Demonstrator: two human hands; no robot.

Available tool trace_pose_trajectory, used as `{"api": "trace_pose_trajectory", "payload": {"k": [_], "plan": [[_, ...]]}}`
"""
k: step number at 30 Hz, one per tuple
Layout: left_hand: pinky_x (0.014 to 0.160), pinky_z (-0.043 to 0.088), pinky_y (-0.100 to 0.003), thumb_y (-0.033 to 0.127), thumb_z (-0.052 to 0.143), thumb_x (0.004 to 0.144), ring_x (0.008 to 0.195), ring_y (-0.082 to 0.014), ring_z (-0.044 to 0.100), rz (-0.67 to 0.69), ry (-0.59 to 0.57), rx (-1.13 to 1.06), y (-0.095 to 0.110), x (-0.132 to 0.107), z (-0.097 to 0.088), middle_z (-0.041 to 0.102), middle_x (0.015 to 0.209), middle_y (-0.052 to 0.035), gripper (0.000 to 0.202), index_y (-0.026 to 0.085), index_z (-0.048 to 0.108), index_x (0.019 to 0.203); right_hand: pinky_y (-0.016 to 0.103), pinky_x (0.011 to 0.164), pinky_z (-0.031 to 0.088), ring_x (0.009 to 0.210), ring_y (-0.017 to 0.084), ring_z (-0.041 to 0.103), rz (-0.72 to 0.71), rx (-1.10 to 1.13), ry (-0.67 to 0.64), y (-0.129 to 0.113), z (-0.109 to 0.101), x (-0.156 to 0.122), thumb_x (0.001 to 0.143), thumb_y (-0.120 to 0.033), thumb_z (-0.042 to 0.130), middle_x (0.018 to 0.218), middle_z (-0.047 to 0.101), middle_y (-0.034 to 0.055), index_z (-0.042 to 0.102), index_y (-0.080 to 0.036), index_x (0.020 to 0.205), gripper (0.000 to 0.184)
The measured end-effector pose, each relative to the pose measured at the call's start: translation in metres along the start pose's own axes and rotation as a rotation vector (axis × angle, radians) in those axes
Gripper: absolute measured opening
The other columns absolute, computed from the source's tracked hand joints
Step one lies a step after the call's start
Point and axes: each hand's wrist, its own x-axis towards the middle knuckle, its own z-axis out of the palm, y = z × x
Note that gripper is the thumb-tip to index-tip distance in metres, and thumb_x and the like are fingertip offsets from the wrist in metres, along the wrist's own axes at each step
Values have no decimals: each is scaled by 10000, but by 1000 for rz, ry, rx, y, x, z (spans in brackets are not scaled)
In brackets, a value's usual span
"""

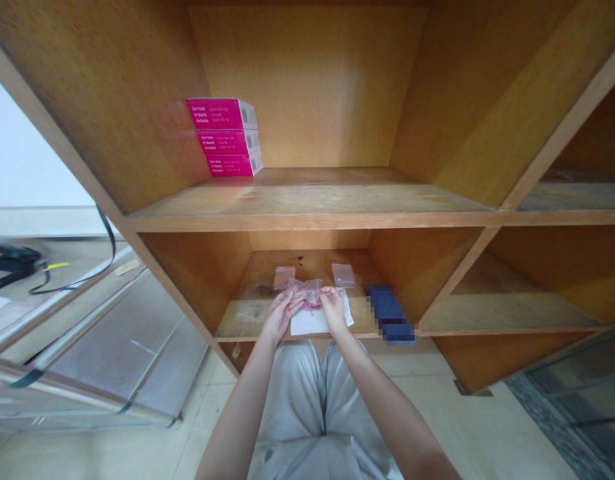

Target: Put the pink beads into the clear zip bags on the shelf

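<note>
A thin clear plastic bag (306, 291) is stretched between my two hands over the lower shelf. My left hand (280, 315) holds its left side with the fingers closed on the film. On the other side, my right hand (333, 309) pinches the bag's right edge. Small pink-red bits (312, 309) show just below the bag; I cannot tell whether all of them lie outside it. Under the hands is a white sheet of paper (307, 325). Behind the bag lies a small flat clear packet (283, 273) on the left, and another clear packet (343, 275) on the right.
Several bright pink boxes (230, 142) are stacked on the upper shelf (327, 193) at left. A blurred dark blue object (390, 315) overhangs the lower shelf's front edge at right. Wooden dividers (460, 277) flank the compartment. A metal-framed panel (117, 340) stands at left.
</note>
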Motion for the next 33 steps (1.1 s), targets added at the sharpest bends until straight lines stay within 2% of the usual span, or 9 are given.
{"api": "trace_pose_trajectory", "payload": {"k": [5,9,14,21,27,33], "plan": [[806,484,-310,180,621,720,900,-191,623,-41,-6,53,-1,0,-2,656,962,-107,248,146,534,950,255,541,422,544,130,502,-36,-7,9,8,-9,-3,688,-279,535,641,564,-17,517,-206,722,83],[807,482,-322,171,604,734,864,-191,635,-46,4,67,1,-1,-2,662,936,-114,283,144,526,1004,253,552,414,544,129,487,-57,-19,46,13,-10,-3,689,-282,525,626,548,-24,512,-205,707,80],[794,490,-331,153,609,724,837,-187,640,-55,26,46,0,-1,-2,660,928,-101,294,153,525,1006,244,586,401,581,126,480,-87,-33,67,11,-11,-3,687,-304,538,652,552,-14,519,-192,693,113],[699,529,-285,159,610,720,734,-147,645,-41,48,58,-3,3,-5,645,908,-65,307,167,536,1017,250,572,391,557,129,467,-89,-48,45,11,-13,-5,718,-353,538,648,549,-8,540,-196,729,157],[600,547,-280,187,627,704,661,-146,641,-25,37,105,-4,1,-3,637,851,-41,306,176,537,996,255,648,400,688,145,498,-141,-92,82,14,-14,-5,729,-352,539,741,558,12,543,-194,758,160],[621,540,-310,213,602,725,653,-149,636,-19,15,49,2,-3,-2,648,854,-48,285,174,549,1001,225,527,350,524,108,419,-106,-56,98,10,-15,-6,727,-363,538,636,518,-26,533,-194,753,171]]}}
